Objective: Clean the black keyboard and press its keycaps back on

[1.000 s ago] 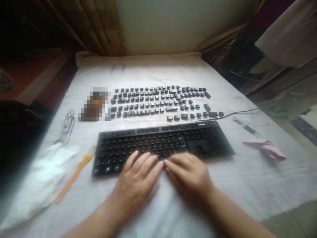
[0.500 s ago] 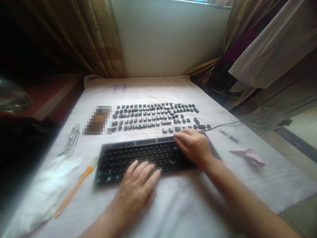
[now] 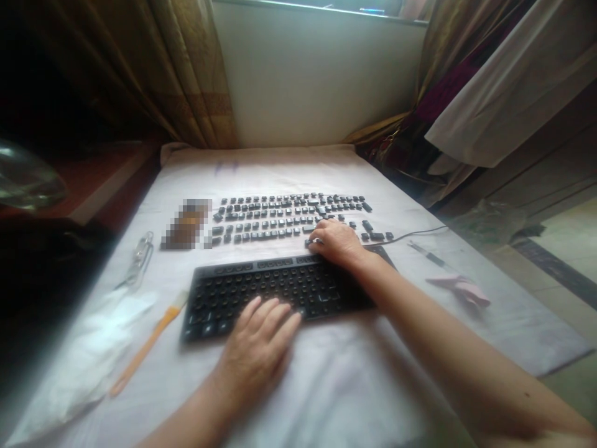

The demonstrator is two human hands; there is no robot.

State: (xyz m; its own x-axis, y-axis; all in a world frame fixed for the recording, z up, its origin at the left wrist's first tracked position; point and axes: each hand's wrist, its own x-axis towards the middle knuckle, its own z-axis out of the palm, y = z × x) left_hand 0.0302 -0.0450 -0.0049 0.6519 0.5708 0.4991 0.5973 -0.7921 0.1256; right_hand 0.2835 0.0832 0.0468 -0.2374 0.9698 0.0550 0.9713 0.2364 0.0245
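Pale cloth [image 3: 289,171] is covering the table; a gold-brown curtain [image 3: 196,87] is hanging at 11 o'clock. Dial centred on the keyboard, 12 facing away from you. The black keyboard [image 3: 261,289] is lying directly before you, many key positions showing bare. Loose keycaps [image 3: 265,223] are lying in rows at 12 o'clock, beyond its far edge. Your left hand [image 3: 261,336] is resting on the near edge at 6 o'clock, fingers slightly spread. Your right hand [image 3: 342,241] is hovering at 1 o'clock, past the far edge, thumb and fingers curling close together at a nearest-row keycap; whether they are pinching it, you cannot tell. An orange-handled brush [image 3: 145,351] is lying near 8 o'clock, a pink cloth [image 3: 461,290] at 3.
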